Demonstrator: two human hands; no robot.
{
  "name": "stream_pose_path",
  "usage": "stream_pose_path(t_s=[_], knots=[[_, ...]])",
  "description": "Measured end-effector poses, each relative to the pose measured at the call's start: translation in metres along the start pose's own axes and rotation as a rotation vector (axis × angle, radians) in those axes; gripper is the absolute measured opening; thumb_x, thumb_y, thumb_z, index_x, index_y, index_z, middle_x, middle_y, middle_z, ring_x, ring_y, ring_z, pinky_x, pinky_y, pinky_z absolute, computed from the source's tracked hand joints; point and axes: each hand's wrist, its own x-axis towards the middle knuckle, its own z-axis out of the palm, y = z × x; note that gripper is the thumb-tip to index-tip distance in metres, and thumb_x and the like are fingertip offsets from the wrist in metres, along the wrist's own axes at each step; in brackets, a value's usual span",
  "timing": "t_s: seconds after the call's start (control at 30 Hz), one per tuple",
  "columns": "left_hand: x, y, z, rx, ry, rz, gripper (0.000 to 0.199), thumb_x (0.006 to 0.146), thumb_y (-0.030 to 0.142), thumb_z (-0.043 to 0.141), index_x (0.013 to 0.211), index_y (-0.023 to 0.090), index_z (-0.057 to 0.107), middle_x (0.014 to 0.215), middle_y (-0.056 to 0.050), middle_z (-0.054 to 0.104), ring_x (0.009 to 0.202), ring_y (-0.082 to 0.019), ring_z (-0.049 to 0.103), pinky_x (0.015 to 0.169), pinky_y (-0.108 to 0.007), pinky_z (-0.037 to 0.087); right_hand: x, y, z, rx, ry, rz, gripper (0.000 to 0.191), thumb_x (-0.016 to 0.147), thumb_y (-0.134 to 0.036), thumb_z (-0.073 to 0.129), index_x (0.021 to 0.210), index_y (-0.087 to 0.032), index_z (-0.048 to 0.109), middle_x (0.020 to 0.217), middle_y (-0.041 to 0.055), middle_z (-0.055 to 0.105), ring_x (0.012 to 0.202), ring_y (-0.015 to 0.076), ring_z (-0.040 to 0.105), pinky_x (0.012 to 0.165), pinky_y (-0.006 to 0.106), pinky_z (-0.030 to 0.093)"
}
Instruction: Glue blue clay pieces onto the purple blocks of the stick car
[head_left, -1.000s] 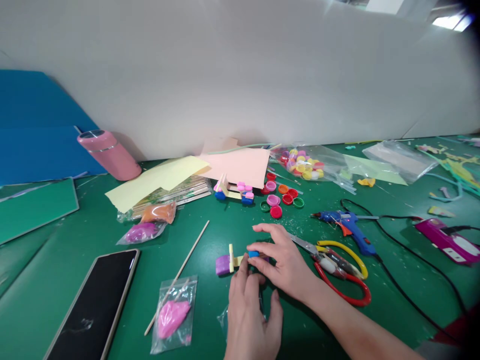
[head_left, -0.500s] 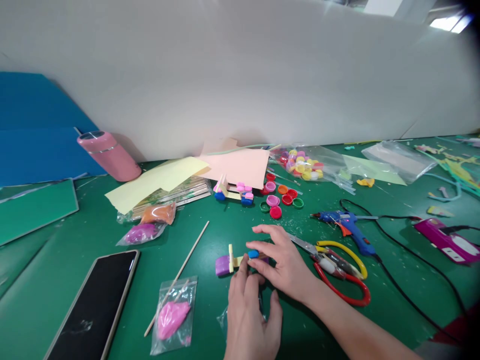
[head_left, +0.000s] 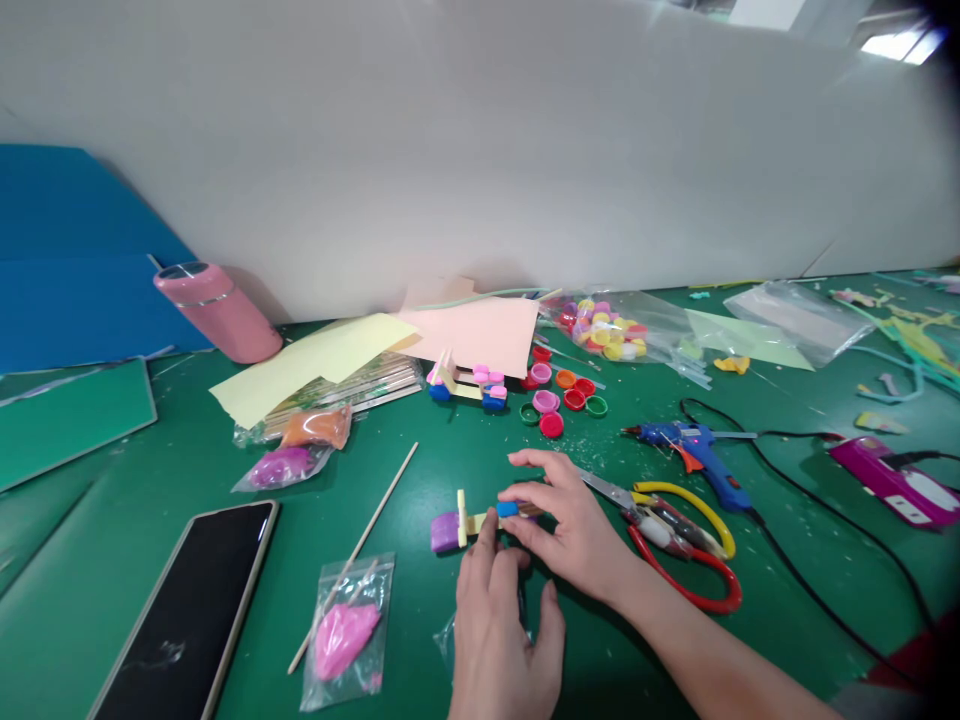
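A small clay-and-stick model [head_left: 445,532] lies on the green table, with a purple clay block at its left end and a pale stick standing up beside it. Near its right part is a small blue piece of clay [head_left: 507,509]. My right hand [head_left: 581,530] reaches in from the right, pinching the blue clay between thumb and fingers. From the front, my left hand [head_left: 502,630] holds the model down with bent fingers; its index tip touches beside the blue clay, and its thumb sits apart. Both hands cover the model's right end. Clear plastic shows under my left hand.
Right of my hands lie scissors [head_left: 675,525] and a blue glue gun [head_left: 694,455] with its cord. Bottle caps [head_left: 551,425] and a second model [head_left: 469,385] are behind. Left are a wooden stick [head_left: 386,494], bagged pink clay [head_left: 345,640] and a phone [head_left: 191,610].
My right fingers have shifted slightly right and up around the blue clay, which looks a little squarer and shows more brown beside it. My left hand has stayed nearly still.
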Motion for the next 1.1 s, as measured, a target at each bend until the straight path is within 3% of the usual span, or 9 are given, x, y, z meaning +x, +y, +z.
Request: stream_pose_path(t_s=[0.4, 0.6, 0.8, 1.1], knots=[[0.000, -0.001, -0.001, 0.024, -0.011, 0.007, 0.012, 0.075, 0.020, 0.046, 0.084, 0.019, 0.054, 0.118, -0.017, 0.048, 0.111, -0.030, 0.046, 0.086, -0.052, 0.042, -0.001, 0.001, 0.001, -0.034, 0.011, -0.029, 0.016, 0.079, -0.023, 0.058, 0.093, -0.019, 0.066, 0.117, 0.0092, 0.048, 0.110, 0.0229, 0.044, 0.092, 0.040, 0.040], [0.004, -0.006, -0.008, 0.125, -0.093, 0.122, 0.017, 0.075, 0.020, 0.049, 0.092, 0.017, 0.054, 0.115, -0.019, 0.051, 0.106, -0.029, 0.052, 0.080, -0.048, 0.049, -0.001, 0.001, 0.001, -0.039, 0.018, -0.037, 0.020, 0.078, -0.024, 0.060, 0.097, -0.018, 0.065, 0.118, 0.0094, 0.048, 0.110, 0.0223, 0.044, 0.093, 0.038, 0.039], [0.003, -0.010, -0.008, 0.192, -0.075, 0.179, 0.026, 0.076, 0.020, 0.050, 0.101, 0.014, 0.050, 0.117, -0.022, 0.049, 0.106, -0.030, 0.053, 0.079, -0.048, 0.051, 0.002, -0.002, 0.002, -0.041, 0.020, -0.034, 0.023, 0.077, -0.024, 0.060, 0.100, -0.018, 0.063, 0.117, 0.0097, 0.049, 0.109, 0.0221, 0.044, 0.093, 0.037, 0.038], [0.004, -0.010, -0.008, 0.186, -0.092, 0.169, 0.030, 0.076, 0.020, 0.050, 0.106, 0.015, 0.047, 0.122, -0.022, 0.047, 0.109, -0.031, 0.051, 0.081, -0.049, 0.050, 0.000, -0.001, 0.000, -0.032, 0.004, 0.002, 0.023, 0.074, -0.022, 0.062, 0.096, -0.018, 0.065, 0.118, 0.0093, 0.049, 0.111, 0.0227, 0.044, 0.094, 0.038, 0.037]])
